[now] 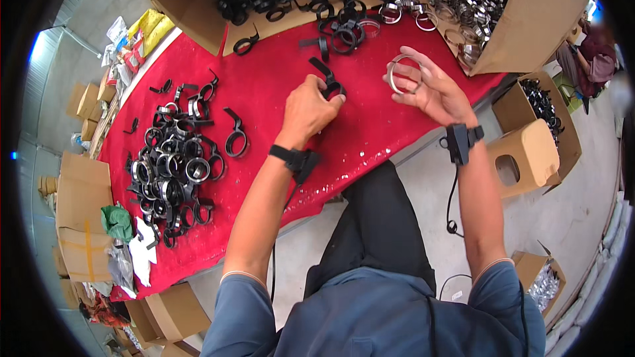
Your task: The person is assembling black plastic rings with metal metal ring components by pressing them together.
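My left hand grips a black ring with a flat tab just above the red cloth, its fingers closed round the ring's near side. To its right, my right hand is raised with the palm turned up and holds a silver metal ring between thumb and fingers. The two rings are apart. Beyond my left hand, several loose black rings lie at the mouth of a carton. A pile of black rings with silver ones set inside covers the cloth on the left.
A tipped carton spills black rings at the back; another carton holds silver rings at the back right. The red cloth covers the table. Beside it on the right stand a box of black parts and a person.
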Demonstrator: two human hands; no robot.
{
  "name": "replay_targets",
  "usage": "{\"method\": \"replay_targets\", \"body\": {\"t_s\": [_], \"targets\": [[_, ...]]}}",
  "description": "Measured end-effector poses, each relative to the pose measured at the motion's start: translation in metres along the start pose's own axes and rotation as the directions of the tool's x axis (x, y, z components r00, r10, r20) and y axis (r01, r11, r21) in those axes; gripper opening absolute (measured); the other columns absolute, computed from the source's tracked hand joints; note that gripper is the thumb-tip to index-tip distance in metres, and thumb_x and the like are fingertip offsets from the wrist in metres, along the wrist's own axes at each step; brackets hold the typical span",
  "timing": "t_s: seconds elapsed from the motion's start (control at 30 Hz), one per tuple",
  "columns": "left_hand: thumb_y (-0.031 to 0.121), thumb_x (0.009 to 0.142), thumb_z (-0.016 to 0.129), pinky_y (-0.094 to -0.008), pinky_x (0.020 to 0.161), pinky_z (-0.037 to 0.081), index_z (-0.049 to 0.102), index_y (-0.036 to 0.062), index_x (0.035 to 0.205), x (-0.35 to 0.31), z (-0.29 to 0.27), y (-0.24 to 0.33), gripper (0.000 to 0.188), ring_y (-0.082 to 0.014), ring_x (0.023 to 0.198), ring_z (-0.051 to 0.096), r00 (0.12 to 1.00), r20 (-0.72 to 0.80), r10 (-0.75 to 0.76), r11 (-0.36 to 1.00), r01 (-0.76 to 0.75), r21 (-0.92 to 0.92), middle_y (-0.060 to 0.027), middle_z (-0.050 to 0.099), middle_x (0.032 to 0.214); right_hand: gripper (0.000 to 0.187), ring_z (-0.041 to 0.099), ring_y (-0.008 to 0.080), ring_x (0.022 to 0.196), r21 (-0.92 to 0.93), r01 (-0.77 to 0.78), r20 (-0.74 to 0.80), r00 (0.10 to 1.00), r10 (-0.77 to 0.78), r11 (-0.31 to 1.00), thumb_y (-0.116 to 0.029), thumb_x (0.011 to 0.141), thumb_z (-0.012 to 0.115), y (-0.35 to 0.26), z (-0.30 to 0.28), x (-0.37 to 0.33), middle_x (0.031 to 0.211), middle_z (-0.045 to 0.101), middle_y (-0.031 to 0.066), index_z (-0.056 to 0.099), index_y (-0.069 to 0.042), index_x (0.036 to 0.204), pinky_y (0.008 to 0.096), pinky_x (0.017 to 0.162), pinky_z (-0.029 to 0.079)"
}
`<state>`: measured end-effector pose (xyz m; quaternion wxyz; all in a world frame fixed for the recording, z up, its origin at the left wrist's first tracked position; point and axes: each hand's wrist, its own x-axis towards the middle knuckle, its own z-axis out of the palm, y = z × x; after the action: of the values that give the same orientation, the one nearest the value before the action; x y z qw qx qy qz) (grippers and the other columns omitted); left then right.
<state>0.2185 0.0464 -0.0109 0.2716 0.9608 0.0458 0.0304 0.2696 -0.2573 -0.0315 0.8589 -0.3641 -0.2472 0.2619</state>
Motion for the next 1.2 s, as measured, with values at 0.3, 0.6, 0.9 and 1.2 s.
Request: {"method": "replay_targets", "body": {"t_s": [0.3,0.6,0.9,1.2], "targets": [[0.029,0.102,0.068,-0.0483,0.093,0.065,0.05,0.0013,0.145,-0.137,-0.039,-0.041,0.055,-0.0276,0.111,0.075,0.981,0.169,0.093,0.24,0.142,-0.96,-0.0184,0.068,0.132,0.082,0.042,0.0547,0.154,0.359,-0.069,0.115,0.993,0.03,0.931,-0.037,0.107,0.068,0.056,0.108,-0.067,0.164,0.043,0.0335,0.027,-0.002,0.168,0.0568,0.116,0.053],[0.036,0.1,0.067,-0.0597,0.099,0.064,0.029,0.0005,0.166,-0.213,-0.036,-0.04,0.084,-0.046,0.13,0.068,0.953,0.143,0.267,-0.258,0.214,-0.942,-0.0324,0.056,0.148,0.071,0.052,0.0481,0.148,0.3,-0.093,0.052,0.995,0.081,0.949,-0.033,0.107,0.068,0.079,0.171,-0.102,0.161,0.046,0.0333,0.036,-0.004,0.163,0.0629,0.115,0.052],[0.042,0.105,0.074,-0.0385,0.099,0.061,0.045,0.0018,0.157,-0.236,-0.033,-0.029,0.072,-0.0245,0.12,0.071,0.982,0.066,0.177,0.101,0.049,-0.994,-0.0174,0.064,0.14,0.066,0.053,0.0429,0.148,0.094,-0.022,-0.139,0.99,0.035,0.995,-0.029,0.108,0.069,0.081,0.191,-0.127,0.158,0.051,0.0289,0.04,-0.003,0.161,0.0544,0.12,0.05],[0.011,0.092,0.089,-0.0444,0.11,0.058,0.045,0.0003,0.143,-0.24,-0.029,-0.005,0.068,-0.0314,0.137,0.062,0.99,-0.006,0.142,0.193,-0.034,-0.981,-0.0208,0.056,0.144,0.088,0.049,0.0354,0.152,-0.287,0.018,-0.187,0.98,-0.074,0.958,-0.03,0.097,0.086,0.099,0.198,-0.128,0.161,0.049,0.026,0.038,0.007,0.161,0.0488,0.125,0.042]]}}
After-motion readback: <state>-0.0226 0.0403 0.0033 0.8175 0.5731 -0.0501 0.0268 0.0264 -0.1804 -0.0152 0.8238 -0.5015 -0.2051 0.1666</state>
